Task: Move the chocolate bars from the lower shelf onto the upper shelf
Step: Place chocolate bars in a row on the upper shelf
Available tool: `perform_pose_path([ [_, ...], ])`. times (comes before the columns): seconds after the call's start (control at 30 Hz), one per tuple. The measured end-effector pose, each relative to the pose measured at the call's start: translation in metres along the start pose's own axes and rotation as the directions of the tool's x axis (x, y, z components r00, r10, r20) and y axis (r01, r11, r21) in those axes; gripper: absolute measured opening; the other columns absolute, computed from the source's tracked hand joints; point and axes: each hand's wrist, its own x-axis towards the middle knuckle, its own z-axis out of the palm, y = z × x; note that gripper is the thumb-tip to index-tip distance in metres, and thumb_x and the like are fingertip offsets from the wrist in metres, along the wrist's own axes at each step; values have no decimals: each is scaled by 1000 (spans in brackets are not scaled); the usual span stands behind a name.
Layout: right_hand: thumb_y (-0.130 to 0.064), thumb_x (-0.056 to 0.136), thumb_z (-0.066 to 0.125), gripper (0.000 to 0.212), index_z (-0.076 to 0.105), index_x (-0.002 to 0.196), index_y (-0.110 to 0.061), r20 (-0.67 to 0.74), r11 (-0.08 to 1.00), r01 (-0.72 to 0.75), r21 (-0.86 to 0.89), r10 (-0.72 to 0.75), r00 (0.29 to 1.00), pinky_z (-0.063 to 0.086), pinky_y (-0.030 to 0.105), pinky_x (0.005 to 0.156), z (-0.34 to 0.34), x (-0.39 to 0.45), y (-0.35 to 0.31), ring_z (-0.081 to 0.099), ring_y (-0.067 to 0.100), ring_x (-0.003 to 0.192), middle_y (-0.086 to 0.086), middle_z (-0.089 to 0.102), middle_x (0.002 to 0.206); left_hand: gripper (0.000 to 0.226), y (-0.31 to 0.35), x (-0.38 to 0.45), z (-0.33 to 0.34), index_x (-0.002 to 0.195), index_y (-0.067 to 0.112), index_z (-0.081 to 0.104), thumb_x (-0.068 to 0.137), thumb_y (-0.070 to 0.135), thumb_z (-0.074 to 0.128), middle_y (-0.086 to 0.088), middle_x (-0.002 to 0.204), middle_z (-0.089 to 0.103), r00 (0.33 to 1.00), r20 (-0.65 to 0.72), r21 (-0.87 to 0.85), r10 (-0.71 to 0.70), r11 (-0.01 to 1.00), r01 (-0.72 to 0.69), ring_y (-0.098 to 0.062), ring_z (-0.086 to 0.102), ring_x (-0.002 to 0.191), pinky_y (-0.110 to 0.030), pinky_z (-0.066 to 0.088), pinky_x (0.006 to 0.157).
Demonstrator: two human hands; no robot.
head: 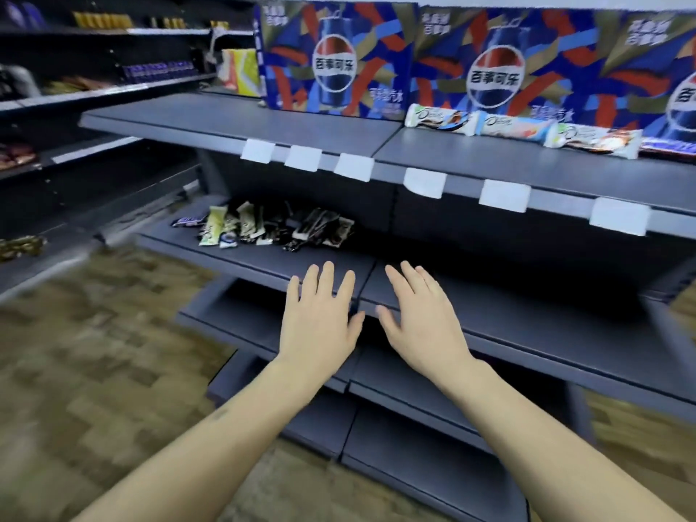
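- On the lower shelf [263,265], toward its left end and set back under the shelf above, a loose pile of chocolate bars [263,226] is lying in a jumble; pale green, white and dark wrappers are overlapping, and one purple bar is sitting at the pile's left edge.
- Up on the upper shelf [489,160], three white-wrapped bars [521,131] are lying end to end along the right half, right in front of the cola cartons [414,58] standing at the back.
- Both of the person's hands are reaching out side by side over the front edge of the lower shelf, palms down, well to the right of the pile.
- The left hand [320,322] is spreading straight fingers and holding nothing; whether it is touching the shelf I cannot tell.
- The right hand [423,318] is likewise flat and empty, its thumb nearly meeting the left thumb.
- White price tags [354,166] are hanging along the upper shelf's front lip.
- Off to the left, another rack [94,92] is carrying more packaged goods, blurred.
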Motion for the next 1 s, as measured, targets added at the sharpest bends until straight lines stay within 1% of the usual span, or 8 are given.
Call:
perform_pose_path([
  [0.1,-44,98,45,63,25,153,-23,33,1000,21,7,-21,999,16,36,121,27,23,-14,13,21,149,1,22,161,65,-30,5,20,152,21,22,96,53,36,-15,157,22,999,26,8,-30,1000,29,-32,21,144,-49,21,115],
  [0.23,-41,98,46,63,23,154,-23,98,999,10,42,-14,995,16,33,121,73,64,-29,10,19,150,0,19,161,65,-64,29,55,152,20,17,98,50,34,-15,158,17,996,58,-28,-60,998,62,-32,16,145,-49,18,116],
  [0.47,-33,99,48,61,24,153,-18,187,987,-120,105,99,977,21,32,117,174,157,-29,16,20,147,4,24,159,63,-115,98,144,152,17,17,98,45,36,-14,158,15,992,127,-104,-26,994,39,-32,15,145,-47,19,116],
  [0.6,-33,99,48,60,24,153,-19,181,972,-196,127,172,968,26,36,114,225,202,-17,24,24,144,6,27,158,63,-137,142,201,150,15,21,96,40,42,-15,158,16,993,120,-153,-3,988,21,-32,19,143,-43,26,113],
  [0.7,-32,99,47,59,23,152,-23,166,963,-236,128,214,963,31,41,113,252,227,-7,28,30,142,8,25,158,63,-148,171,235,150,15,23,96,38,46,-15,160,3,995,104,-187,0,982,20,-32,13,145,-42,29,113],
  [0.87,-24,97,45,65,15,153,-36,42,977,-211,38,209,977,33,48,108,277,265,1,34,37,137,9,7,162,59,-154,217,267,141,21,42,88,45,56,-16,159,-5,999,-30,-210,-27,978,20,-36,3,145,-48,28,112],
  [0.93,-20,96,44,68,13,153,-37,57,978,-205,43,203,978,29,46,111,283,280,4,32,36,138,4,2,164,64,-156,234,274,144,24,37,87,46,58,-16,159,-6,999,-16,-242,-45,969,40,-37,1,145,-49,26,113],
  [1.0,-18,96,42,65,17,154,-34,61,979,-203,33,201,978,26,43,112,288,288,7,30,32,141,1,5,164,71,-157,245,278,147,24,30,87,47,59,-15,159,-2,995,51,-305,-80,948,92,-35,2,146,-49,26,114],
])
